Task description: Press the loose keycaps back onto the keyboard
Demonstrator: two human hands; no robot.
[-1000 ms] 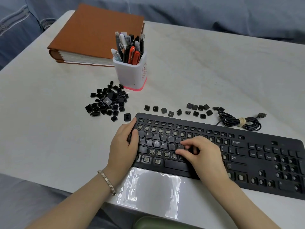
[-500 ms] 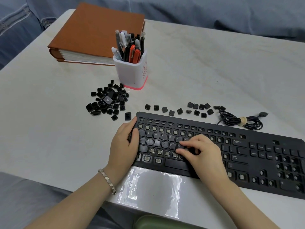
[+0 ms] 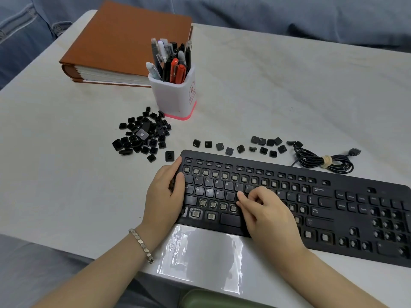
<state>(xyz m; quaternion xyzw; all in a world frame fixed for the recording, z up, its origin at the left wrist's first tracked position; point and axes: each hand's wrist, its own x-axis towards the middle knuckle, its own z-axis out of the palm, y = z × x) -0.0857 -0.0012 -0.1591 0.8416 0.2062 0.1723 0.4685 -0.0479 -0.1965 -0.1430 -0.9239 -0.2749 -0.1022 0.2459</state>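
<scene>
The black keyboard (image 3: 333, 210) lies at the table's near edge, with several bare switch sockets among seated keys. My left hand (image 3: 164, 196) holds its left end, thumb on top by the Tab and Caps keys. My right hand (image 3: 264, 210) rests over the middle rows. Its index fingertip presses down just right of the F key, thumb close below, and hides the keycap under it. A heap of loose keycaps (image 3: 142, 136) lies left of the keyboard. A row of loose keycaps (image 3: 240, 146) lies along its far edge.
A white pen cup (image 3: 175, 96) full of pens stands behind the heap. A brown binder (image 3: 124, 41) lies at the far left. The coiled keyboard cable (image 3: 324, 162) sits behind the keyboard's right half. Shiny plastic film (image 3: 200, 250) covers the near table edge.
My right index fingertip has slid onto the key spot beside F, covering the keycap that showed at its tip a second ago. My left hand keeps its hold.
</scene>
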